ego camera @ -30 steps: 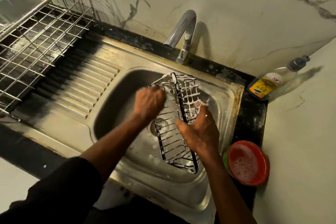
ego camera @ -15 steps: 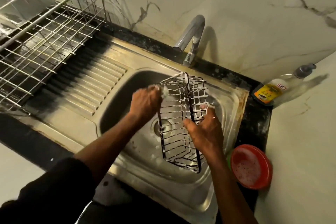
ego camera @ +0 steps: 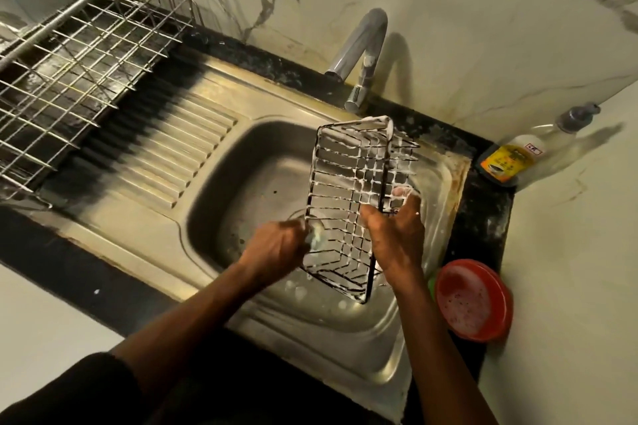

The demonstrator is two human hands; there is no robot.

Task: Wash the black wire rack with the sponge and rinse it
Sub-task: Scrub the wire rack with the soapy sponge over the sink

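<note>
The black wire rack point(ego camera: 348, 183), streaked with white foam, stands tilted on end in the steel sink point(ego camera: 221, 183). My right hand point(ego camera: 395, 235) grips its right edge, thumb over the rim wire and fingers behind the mesh. My left hand point(ego camera: 276, 247) holds a blurred, pale foamy sponge point(ego camera: 316, 236) against the rack's lower left edge. Most of the sponge is hidden in my fingers.
The tap point(ego camera: 362, 55) stands behind the sink with no water running. A silver dish rack point(ego camera: 69, 55) sits at the far left beside the ribbed drainboard point(ego camera: 165, 155). A soap bottle point(ego camera: 521, 155) lies at the right corner, a red bowl point(ego camera: 473, 298) nearer.
My left hand with the sponge has slid down from the rack's upper left edge to its lower left edge. The rack has turned its open side more toward me.
</note>
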